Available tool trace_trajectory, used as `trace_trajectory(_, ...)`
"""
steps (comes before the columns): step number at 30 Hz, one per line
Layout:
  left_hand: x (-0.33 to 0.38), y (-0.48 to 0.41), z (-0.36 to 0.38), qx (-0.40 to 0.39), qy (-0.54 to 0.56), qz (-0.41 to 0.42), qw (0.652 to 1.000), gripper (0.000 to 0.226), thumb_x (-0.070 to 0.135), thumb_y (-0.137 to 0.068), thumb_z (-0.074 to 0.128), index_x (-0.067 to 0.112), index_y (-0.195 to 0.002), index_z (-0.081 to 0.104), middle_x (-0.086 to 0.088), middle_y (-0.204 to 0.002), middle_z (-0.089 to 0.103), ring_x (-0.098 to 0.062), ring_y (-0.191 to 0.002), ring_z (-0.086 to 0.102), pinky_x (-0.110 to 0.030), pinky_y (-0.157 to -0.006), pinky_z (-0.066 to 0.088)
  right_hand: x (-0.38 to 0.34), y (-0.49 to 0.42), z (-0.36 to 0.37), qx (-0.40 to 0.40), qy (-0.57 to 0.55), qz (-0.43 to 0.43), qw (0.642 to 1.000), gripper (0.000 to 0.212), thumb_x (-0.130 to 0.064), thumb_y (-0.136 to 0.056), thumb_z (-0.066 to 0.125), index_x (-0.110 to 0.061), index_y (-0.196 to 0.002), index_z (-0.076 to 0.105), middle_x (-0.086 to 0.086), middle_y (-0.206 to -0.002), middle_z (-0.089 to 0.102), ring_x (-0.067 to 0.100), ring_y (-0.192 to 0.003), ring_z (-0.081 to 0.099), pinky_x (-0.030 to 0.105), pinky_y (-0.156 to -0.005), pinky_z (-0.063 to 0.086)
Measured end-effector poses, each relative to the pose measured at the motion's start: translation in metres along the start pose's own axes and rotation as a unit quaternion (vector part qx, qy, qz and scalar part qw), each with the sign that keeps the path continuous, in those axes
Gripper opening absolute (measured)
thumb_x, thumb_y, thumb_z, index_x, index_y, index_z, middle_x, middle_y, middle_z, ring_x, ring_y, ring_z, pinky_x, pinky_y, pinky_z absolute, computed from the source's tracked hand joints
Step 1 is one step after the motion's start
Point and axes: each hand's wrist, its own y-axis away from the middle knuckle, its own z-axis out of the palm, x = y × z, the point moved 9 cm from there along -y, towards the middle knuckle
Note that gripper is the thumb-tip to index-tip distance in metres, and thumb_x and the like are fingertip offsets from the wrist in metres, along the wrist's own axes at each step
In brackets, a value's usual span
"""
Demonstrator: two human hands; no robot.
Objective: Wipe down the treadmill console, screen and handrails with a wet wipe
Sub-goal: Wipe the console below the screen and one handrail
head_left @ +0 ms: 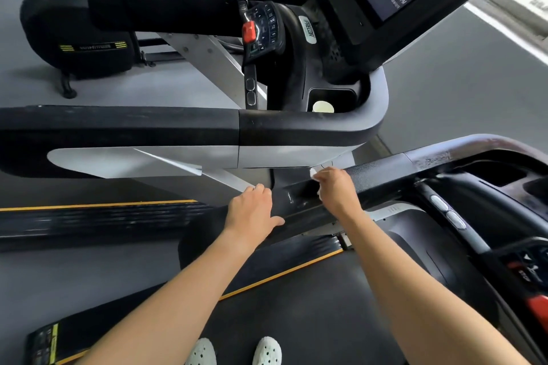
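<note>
We wear pale, off-white clog-style shoes, the left shoe (201, 352) and the right shoe (267, 350). Their rounded toe caps are dotted with small dark ventilation holes. Our left forearm (166, 299) and right forearm (415, 290) are bare to the frame's edge, as are our left hand (252, 210) and right hand (338, 190).

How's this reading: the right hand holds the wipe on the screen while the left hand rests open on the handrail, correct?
Wrong surface. In the head view the right hand holds the wipe on the handrail. The left hand does rest open on the handrail.
</note>
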Motion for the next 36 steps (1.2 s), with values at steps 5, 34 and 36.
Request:
trace_trajectory(5,-0.002,0.000,0.001,0.001,0.015,-0.001,1.000,0.068,0.067,-0.087,0.065,0.018,-0.134,0.057,-0.002,-0.126,0.063,-0.019,-0.112,0.064,-0.032,-0.084,0.056,-0.039,0.018,0.015,0.011,-0.046,0.008,0.999,0.040,0.012,-0.088,0.053,-0.010,-0.111,0.078,0.005,-0.120,0.070,0.028,-0.111,0.062,0.036,-0.097,0.053)
trace_trajectory(34,-0.013,0.003,0.022,0.041,0.094,0.009,0.995,0.069,0.068,-0.089,0.062,0.022,-0.140,0.054,0.003,-0.134,0.059,-0.017,-0.125,0.053,-0.037,-0.106,0.044,-0.061,0.028,0.028,-0.020,0.032,-0.147,0.988,0.050,-0.007,-0.090,0.034,-0.010,-0.131,0.063,0.008,-0.124,0.066,0.026,-0.122,0.053,0.047,-0.112,0.039)
trace_trajectory(36,-0.012,0.003,0.022,0.044,0.096,0.012,0.994,0.066,0.067,-0.089,0.063,0.024,-0.138,0.054,0.004,-0.130,0.060,-0.017,-0.122,0.054,-0.038,-0.105,0.045,-0.081,0.044,0.040,-0.043,0.026,-0.200,0.978,0.050,-0.018,-0.096,0.026,-0.013,-0.133,0.059,0.005,-0.128,0.064,0.023,-0.130,0.051,0.044,-0.117,0.033)
